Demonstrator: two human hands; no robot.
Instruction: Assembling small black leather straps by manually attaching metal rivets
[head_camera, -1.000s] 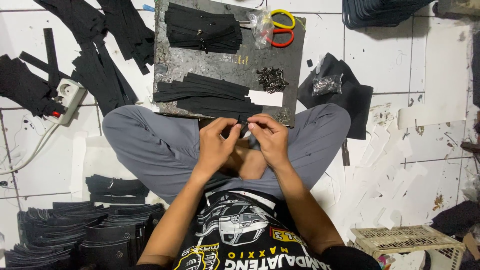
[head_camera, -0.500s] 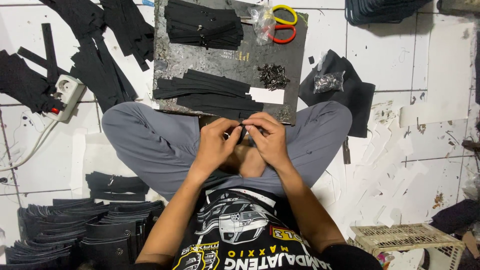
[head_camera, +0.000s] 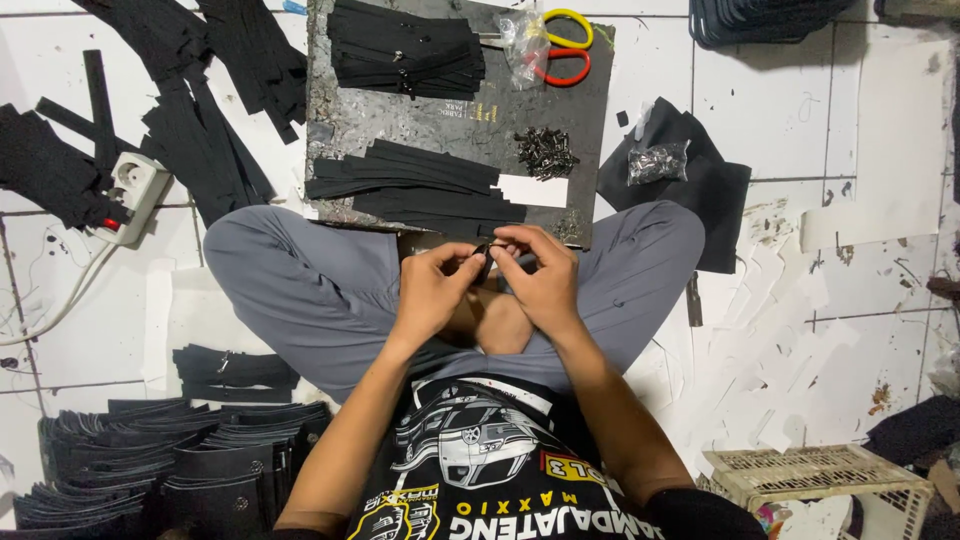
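I sit cross-legged on a tiled floor, in grey trousers. My left hand (head_camera: 433, 290) and my right hand (head_camera: 540, 277) meet above my lap and pinch a small black strip piece (head_camera: 484, 256) between their fingertips. Just beyond them lies a dark work board (head_camera: 400, 135). On its near part rests a stack of black strips (head_camera: 415, 190), with a white slip (head_camera: 533, 190) beside it. A heap of small dark metal fasteners (head_camera: 545, 152) sits to the right on the board. Another stack of black strips (head_camera: 405, 50) lies at the board's far end.
Scissors with yellow and red handles (head_camera: 565, 45) and a clear plastic bag (head_camera: 522, 40) lie at the board's far right. A white power socket (head_camera: 130, 190) with cable sits left. Black pieces pile at front left (head_camera: 180, 460). A bag of fasteners (head_camera: 658, 162) rests on black fabric. A cream plastic basket (head_camera: 820, 480) stands right.
My hands have shifted slightly on the small piece, fingers turning it between them; they stay above my lap. Nothing else has moved.
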